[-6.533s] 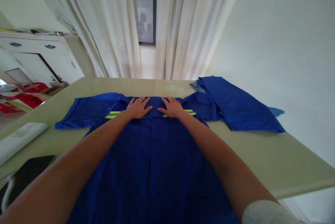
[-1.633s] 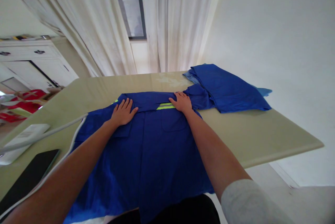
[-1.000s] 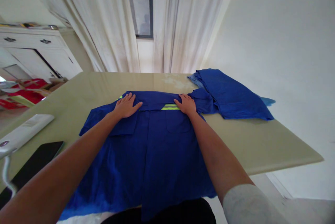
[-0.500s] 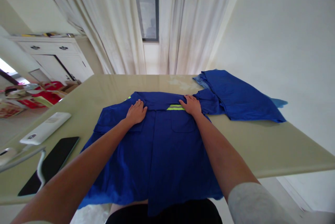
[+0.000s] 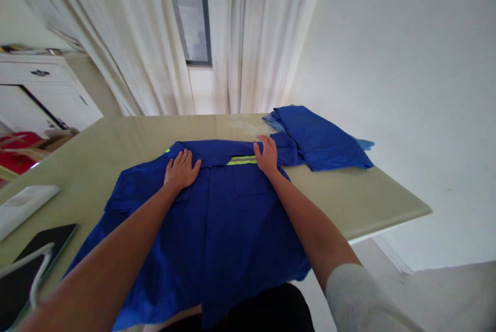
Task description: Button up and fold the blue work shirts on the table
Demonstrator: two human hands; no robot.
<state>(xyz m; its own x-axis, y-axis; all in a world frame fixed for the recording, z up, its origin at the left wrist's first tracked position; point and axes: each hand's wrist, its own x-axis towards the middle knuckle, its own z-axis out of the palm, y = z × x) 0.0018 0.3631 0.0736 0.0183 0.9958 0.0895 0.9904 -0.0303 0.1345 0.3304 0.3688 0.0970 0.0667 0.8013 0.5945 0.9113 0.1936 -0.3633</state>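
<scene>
A blue work jacket [image 5: 240, 234] with a yellow-green and grey reflective strip [image 5: 242, 160] lies spread over the table, its lower edge hanging off the near side. Its upper part is folded over toward me. My left hand [image 5: 182, 169] rests on the folded part at the left, fingers stretched out and thumb apart. On the other side, my right hand [image 5: 266, 155] lies at the end of the strip beside the right sleeve, fingers extended and thumb spread. Neither hand grips the cloth. A folded blue garment [image 5: 321, 138] lies at the far right, touching the sleeve.
On the left of the pale table [image 5: 120, 138] are a white device [image 5: 25, 208], a dark tablet-like slab [image 5: 50, 241] and a white cable [image 5: 42, 270]. Curtains [image 5: 228, 37] hang behind the table, and a wall [image 5: 387, 89] runs along the right.
The view has swung to the right, so everything sits farther left in the picture. Both hands stay at about the same spots on the jacket.
</scene>
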